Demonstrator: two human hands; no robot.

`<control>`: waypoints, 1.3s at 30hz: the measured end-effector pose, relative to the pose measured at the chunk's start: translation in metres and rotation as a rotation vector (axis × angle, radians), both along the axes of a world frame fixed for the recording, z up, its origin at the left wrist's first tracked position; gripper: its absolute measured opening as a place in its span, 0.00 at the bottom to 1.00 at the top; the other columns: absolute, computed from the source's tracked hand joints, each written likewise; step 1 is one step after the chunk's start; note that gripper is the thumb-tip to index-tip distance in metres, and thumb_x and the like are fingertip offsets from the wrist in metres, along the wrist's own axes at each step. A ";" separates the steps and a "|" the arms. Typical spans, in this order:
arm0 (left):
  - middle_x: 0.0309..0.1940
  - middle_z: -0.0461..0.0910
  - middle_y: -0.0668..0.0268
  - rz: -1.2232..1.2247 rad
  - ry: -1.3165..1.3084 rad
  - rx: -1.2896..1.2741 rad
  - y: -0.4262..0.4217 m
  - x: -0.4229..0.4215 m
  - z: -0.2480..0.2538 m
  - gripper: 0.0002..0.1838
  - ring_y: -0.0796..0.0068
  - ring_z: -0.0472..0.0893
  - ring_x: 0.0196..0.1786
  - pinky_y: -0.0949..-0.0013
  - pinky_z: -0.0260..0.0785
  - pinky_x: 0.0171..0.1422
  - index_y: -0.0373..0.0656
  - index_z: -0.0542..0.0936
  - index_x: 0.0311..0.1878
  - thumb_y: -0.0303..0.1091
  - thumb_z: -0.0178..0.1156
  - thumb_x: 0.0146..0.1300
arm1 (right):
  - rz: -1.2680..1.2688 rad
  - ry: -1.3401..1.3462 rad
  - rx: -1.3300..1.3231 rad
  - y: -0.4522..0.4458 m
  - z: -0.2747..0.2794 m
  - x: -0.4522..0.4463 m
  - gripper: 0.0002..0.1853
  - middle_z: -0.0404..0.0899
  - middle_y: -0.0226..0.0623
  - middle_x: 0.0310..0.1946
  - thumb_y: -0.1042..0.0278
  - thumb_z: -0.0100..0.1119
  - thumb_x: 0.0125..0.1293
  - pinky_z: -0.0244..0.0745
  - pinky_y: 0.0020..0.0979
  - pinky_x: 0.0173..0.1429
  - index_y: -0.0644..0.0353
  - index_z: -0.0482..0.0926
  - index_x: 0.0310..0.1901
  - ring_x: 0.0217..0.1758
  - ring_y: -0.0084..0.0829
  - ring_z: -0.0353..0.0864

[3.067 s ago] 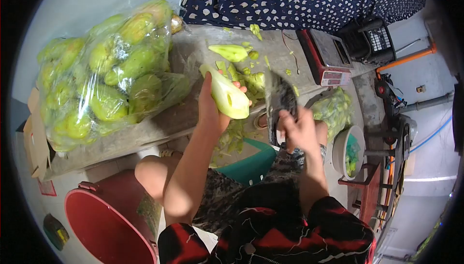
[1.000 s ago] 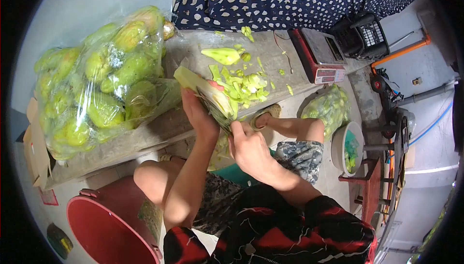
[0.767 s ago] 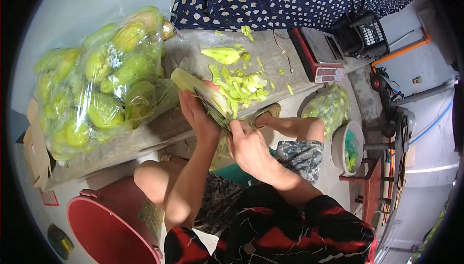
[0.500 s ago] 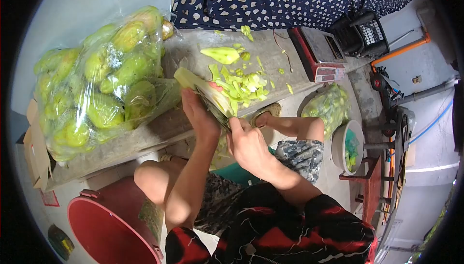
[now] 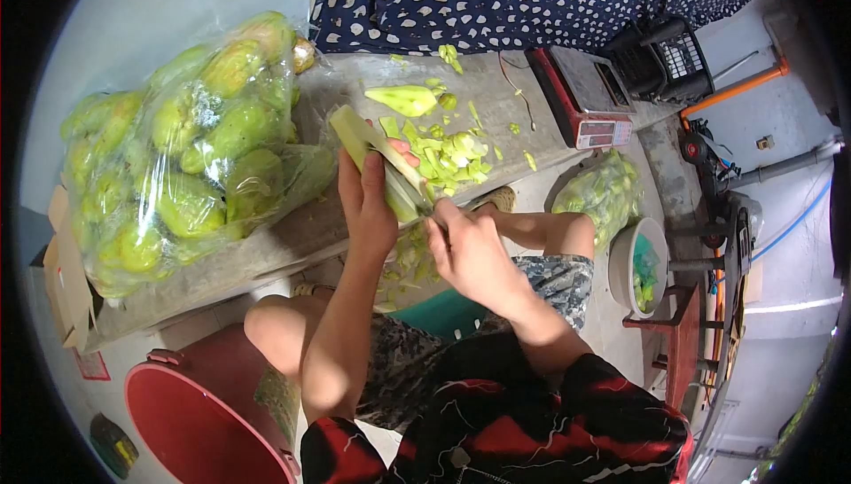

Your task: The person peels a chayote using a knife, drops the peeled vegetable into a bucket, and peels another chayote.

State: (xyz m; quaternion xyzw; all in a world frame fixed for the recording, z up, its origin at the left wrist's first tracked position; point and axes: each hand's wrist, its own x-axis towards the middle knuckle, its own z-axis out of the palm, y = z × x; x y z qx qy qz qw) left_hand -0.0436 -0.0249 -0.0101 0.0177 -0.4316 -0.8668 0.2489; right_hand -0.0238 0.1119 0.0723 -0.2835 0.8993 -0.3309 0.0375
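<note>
My left hand [image 5: 370, 196] grips a long, pale green vegetable stalk [image 5: 357, 136], its fingers wrapped round the far side and the thumb on the near face. What seems to be a knife is in my right hand [image 5: 470, 249]; its grey blade [image 5: 408, 186] lies along the stalk, and the handle is hidden by the fingers. Beyond the hands, a heap of light green peelings and cut pieces [image 5: 455, 158] rests on a concrete ledge [image 5: 328, 85]. A tapered, pale green piece [image 5: 403, 100] lies behind that heap.
A clear plastic bag of large green vegetables [image 5: 191, 156] stands at left. On the ledge's right sits a red scale [image 5: 581, 98]. Below are a red tub [image 5: 204, 413], a green basin [image 5: 434, 314] between the knees, another filled bag [image 5: 603, 196] and a pale basin [image 5: 623, 271].
The stalk has turned in my left hand, and the thumb now shows on its near face. My right hand has shifted slightly right and down.
</note>
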 end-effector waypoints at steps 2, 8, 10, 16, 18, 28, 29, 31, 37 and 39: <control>0.46 0.79 0.54 0.007 -0.006 -0.058 -0.002 0.000 0.004 0.24 0.65 0.81 0.46 0.61 0.79 0.47 0.39 0.60 0.68 0.43 0.42 0.77 | 0.056 -0.089 0.019 0.005 0.007 -0.011 0.07 0.75 0.60 0.23 0.71 0.54 0.68 0.72 0.51 0.32 0.67 0.70 0.39 0.29 0.59 0.80; 0.50 0.77 0.60 0.036 -0.032 -0.131 -0.010 -0.002 0.002 0.22 0.74 0.75 0.51 0.70 0.69 0.56 0.36 0.65 0.67 0.39 0.45 0.76 | 0.102 -0.342 -0.095 0.023 0.011 -0.043 0.09 0.71 0.47 0.18 0.70 0.56 0.67 0.69 0.39 0.30 0.68 0.74 0.36 0.21 0.42 0.71; 0.54 0.74 0.65 0.008 -0.028 -0.070 -0.014 0.000 0.009 0.22 0.79 0.71 0.53 0.73 0.64 0.58 0.35 0.66 0.66 0.37 0.47 0.76 | 0.115 -0.483 -0.171 0.023 0.009 -0.052 0.09 0.70 0.39 0.16 0.69 0.57 0.67 0.67 0.36 0.28 0.67 0.74 0.35 0.19 0.28 0.71; 0.54 0.74 0.65 0.007 -0.075 -0.116 -0.027 -0.008 0.009 0.23 0.80 0.70 0.53 0.74 0.63 0.59 0.36 0.65 0.68 0.38 0.47 0.76 | 0.156 -0.475 -0.100 0.020 0.022 -0.083 0.09 0.70 0.27 0.15 0.68 0.57 0.68 0.65 0.30 0.23 0.65 0.75 0.33 0.15 0.19 0.68; 0.55 0.76 0.61 0.068 -0.134 -0.211 -0.030 -0.013 0.009 0.24 0.73 0.76 0.51 0.68 0.71 0.56 0.39 0.68 0.67 0.43 0.46 0.76 | 0.184 -0.354 -0.060 0.017 0.020 -0.091 0.09 0.71 0.26 0.14 0.67 0.57 0.69 0.64 0.26 0.21 0.64 0.75 0.33 0.15 0.18 0.69; 0.52 0.78 0.56 -0.330 0.049 0.521 -0.037 -0.019 0.015 0.30 0.62 0.81 0.51 0.57 0.79 0.50 0.41 0.63 0.69 0.53 0.44 0.74 | 0.050 -0.582 -0.418 0.037 -0.017 -0.109 0.16 0.70 0.25 0.13 0.63 0.59 0.72 0.64 0.24 0.18 0.61 0.72 0.28 0.14 0.17 0.69; 0.52 0.78 0.56 -0.329 0.049 0.521 -0.038 -0.020 0.015 0.30 0.62 0.81 0.51 0.57 0.79 0.50 0.41 0.63 0.69 0.53 0.44 0.74 | 0.051 -0.582 -0.419 0.038 -0.017 -0.105 0.16 0.70 0.25 0.13 0.63 0.59 0.72 0.64 0.24 0.18 0.61 0.72 0.28 0.14 0.17 0.69; 0.51 0.78 0.61 -0.289 0.048 0.575 -0.040 -0.020 0.016 0.33 0.67 0.79 0.53 0.59 0.77 0.54 0.42 0.61 0.73 0.53 0.46 0.73 | 0.079 -0.755 -0.390 0.040 -0.016 -0.095 0.17 0.70 0.26 0.13 0.61 0.60 0.72 0.65 0.25 0.18 0.60 0.70 0.26 0.13 0.18 0.68; 0.65 0.71 0.62 -0.416 0.104 0.396 -0.040 -0.014 0.009 0.33 0.72 0.78 0.55 0.65 0.74 0.58 0.40 0.60 0.74 0.51 0.45 0.72 | 0.094 -0.884 -0.489 0.051 -0.017 -0.085 0.18 0.66 0.25 0.12 0.61 0.60 0.71 0.65 0.26 0.16 0.58 0.68 0.25 0.12 0.19 0.66; 0.62 0.73 0.61 -0.428 0.072 0.363 -0.040 -0.014 0.007 0.34 0.72 0.79 0.53 0.66 0.75 0.57 0.39 0.61 0.73 0.51 0.45 0.72 | 0.078 -0.888 -0.513 0.054 -0.018 -0.083 0.19 0.66 0.25 0.12 0.61 0.60 0.71 0.65 0.26 0.16 0.57 0.67 0.25 0.12 0.18 0.66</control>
